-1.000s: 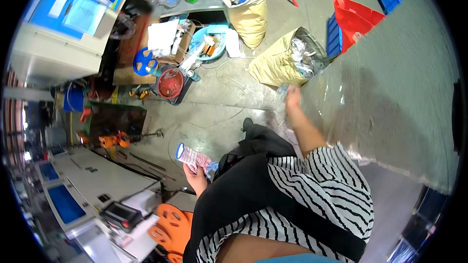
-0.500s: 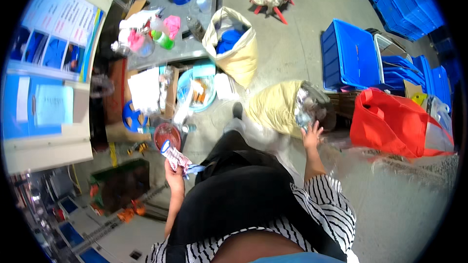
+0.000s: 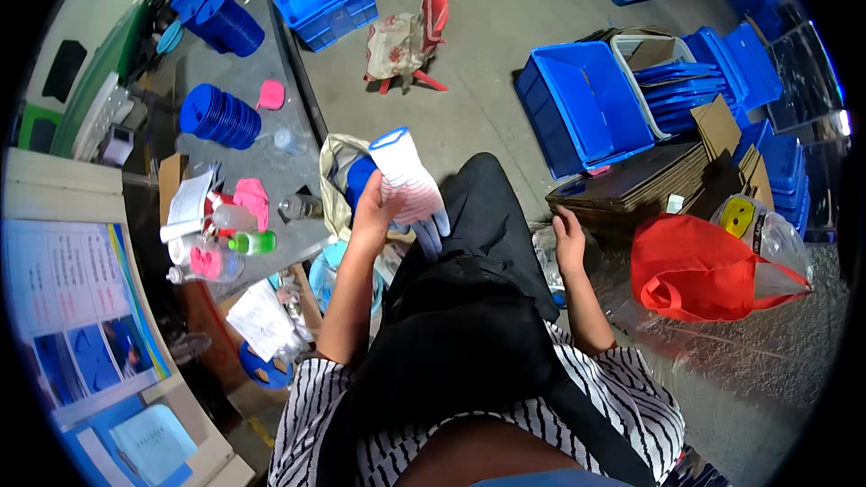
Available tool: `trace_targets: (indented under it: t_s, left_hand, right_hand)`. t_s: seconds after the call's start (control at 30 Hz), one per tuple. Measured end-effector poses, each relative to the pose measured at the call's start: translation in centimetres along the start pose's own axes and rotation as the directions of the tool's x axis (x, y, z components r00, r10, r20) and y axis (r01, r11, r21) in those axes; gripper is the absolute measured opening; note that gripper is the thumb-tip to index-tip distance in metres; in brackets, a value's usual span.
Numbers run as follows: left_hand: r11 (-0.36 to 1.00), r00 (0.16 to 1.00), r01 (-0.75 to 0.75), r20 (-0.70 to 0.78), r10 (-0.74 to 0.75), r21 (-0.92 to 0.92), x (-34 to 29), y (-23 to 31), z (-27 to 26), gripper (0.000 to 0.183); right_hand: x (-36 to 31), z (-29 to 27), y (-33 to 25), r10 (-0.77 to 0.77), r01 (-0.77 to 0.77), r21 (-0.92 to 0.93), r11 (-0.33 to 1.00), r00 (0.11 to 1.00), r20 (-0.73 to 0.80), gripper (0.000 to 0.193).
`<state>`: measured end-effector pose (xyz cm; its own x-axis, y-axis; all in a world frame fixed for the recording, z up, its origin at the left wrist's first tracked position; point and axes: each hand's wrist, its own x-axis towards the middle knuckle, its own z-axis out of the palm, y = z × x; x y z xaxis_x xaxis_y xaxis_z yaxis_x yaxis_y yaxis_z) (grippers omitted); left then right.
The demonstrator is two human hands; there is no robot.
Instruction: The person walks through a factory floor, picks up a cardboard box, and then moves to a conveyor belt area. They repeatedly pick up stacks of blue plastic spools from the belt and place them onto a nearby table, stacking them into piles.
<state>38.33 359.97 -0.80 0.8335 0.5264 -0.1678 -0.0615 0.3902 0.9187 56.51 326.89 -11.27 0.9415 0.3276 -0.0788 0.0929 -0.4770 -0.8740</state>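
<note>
In the head view, a pale sack (image 3: pixel 332 149) with a blue thing inside is the landmark. Just right of its mouth, partly covering it in the picture, is a striped glove (image 3: pixel 410 185), its blue-edged cuff up and its bluish fingers hanging toward the person's dark trousers. The left hand (image 3: pixel 372 214) has its grip closed on the glove's side, thumb and fingers pinching the cloth. The right hand (image 3: pixel 567 239), well to the sack's right, has its grip slack, fingers apart and slightly bent, with nothing visible in it; a cardboard stack (image 3: pixel 622 189) is near it. Left of the sack, the counter (image 3: pixel 212 171) carries bottles and nested blue tubs (image 3: pixel 221 117). Beyond the sack stands a small chair (image 3: pixel 394 45); far right lies a red bag (image 3: pixel 690 271).
</note>
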Motion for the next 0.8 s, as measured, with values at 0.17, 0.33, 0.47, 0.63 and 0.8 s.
trace_targets:
  t_s: [0.17,0.33,0.47,0.63,0.8]
  left_hand:
    - [0.975,0.953,0.152,0.239,-0.188,0.159,10.3,-0.6,0.4,0.051]
    - [0.841,0.911,-0.042,0.367,-0.189,0.54,23.4,-1.3,1.0,0.036]
    - [0.94,0.823,0.2,0.473,-0.314,0.276,33.9,0.3,6.0,0.047]
    - [0.542,0.846,-0.529,0.453,0.28,0.653,47.0,5.5,13.1,0.055]
    - [0.093,0.543,-0.82,0.716,0.439,0.565,58.6,9.5,18.0,0.035]
  right_hand:
    - [14.6,8.7,-19.7,-0.155,-0.224,0.614,0.757,0.851,0.501,0.045]
    - [29.5,12.4,-22.5,-0.321,0.081,0.318,0.944,0.43,0.844,0.027]
    - [37.8,10.6,-20.2,-0.108,-0.333,0.274,0.902,0.439,0.892,0.014]
    - [49.8,9.4,-20.5,-0.124,-0.344,0.539,0.769,0.748,0.653,0.012]
    - [61.5,13.5,-24.7,-0.05,-0.511,0.57,0.643,0.715,0.697,0.008]
